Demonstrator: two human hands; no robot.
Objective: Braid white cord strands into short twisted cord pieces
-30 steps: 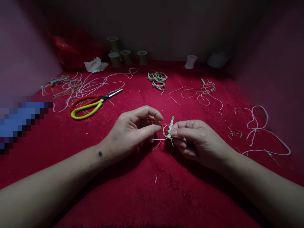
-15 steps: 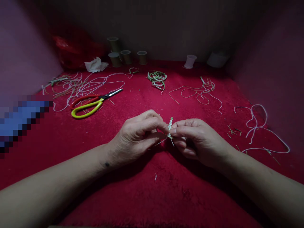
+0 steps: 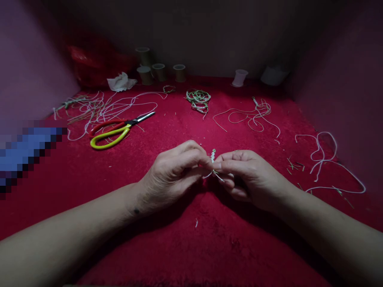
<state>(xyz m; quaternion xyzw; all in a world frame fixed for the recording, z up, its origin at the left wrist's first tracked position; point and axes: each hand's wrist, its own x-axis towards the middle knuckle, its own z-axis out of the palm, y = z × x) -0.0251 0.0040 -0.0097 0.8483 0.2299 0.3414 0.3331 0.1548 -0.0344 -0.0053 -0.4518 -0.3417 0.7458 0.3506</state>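
Between my fingertips stands a short braided cord [image 3: 213, 155], white and green, with a small loop at its top and loose ends poking out below. My left hand [image 3: 179, 169] pinches it from the left, fingers curled. From the right, my right hand [image 3: 243, 169] grips it between thumb and forefinger, the other fingers folded under. The fingertips hide the middle of the braid. Scissors [image 3: 128, 126] with one red and one yellow handle lie beyond my left hand, blades pointing to the right.
Tangled cords [image 3: 101, 109] lie at the back left, and a heap of braided cords [image 3: 198, 97] at the back middle. More loose strands [image 3: 257, 113] and a white cord [image 3: 321, 159] spread to the right. Thread spools [image 3: 179, 73] and a crumpled tissue [image 3: 121, 82] stand along the back.
My left fingers have closed in lower around the braid, and its top has shifted slightly left and down. The loose ends below now splay out to both sides. My right hand has hardly moved.
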